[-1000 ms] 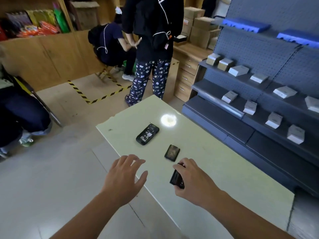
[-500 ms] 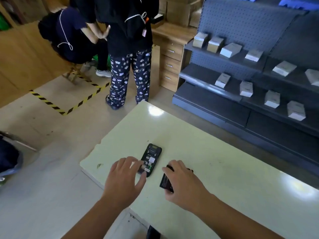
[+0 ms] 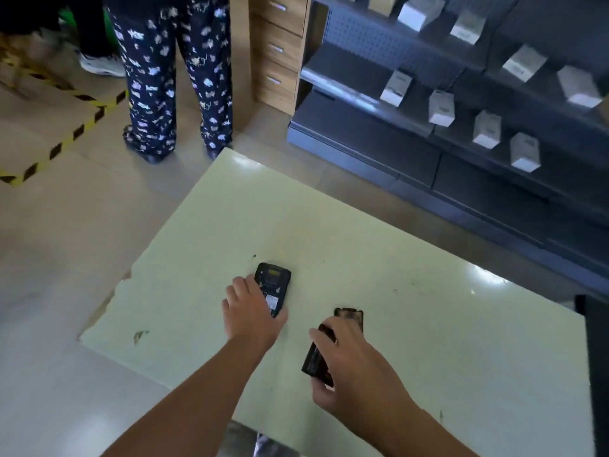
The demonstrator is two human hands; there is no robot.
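A black phone (image 3: 275,282) lies back up with its inside exposed on the pale green table (image 3: 395,258). My left hand (image 3: 252,313) grips its near end, fingers along the left edge and thumb by the lower right corner. My right hand (image 3: 349,367) holds a small black battery-like block (image 3: 313,357) just above the table, nearer to me. A dark flat cover (image 3: 352,316) lies on the table just beyond my right fingers, partly hidden by them.
A person in patterned trousers (image 3: 178,77) stands at the table's far corner. Dark shelves with several white boxes (image 3: 441,107) run along the right. Wooden drawers (image 3: 276,47) stand behind. Black-yellow tape (image 3: 66,140) marks the floor at left. A dark upright post (image 3: 593,357) is at the right edge.
My left hand has moved forward from the table's near edge onto the phone and closed on it. My right hand still holds the black block. The view has tilted down.
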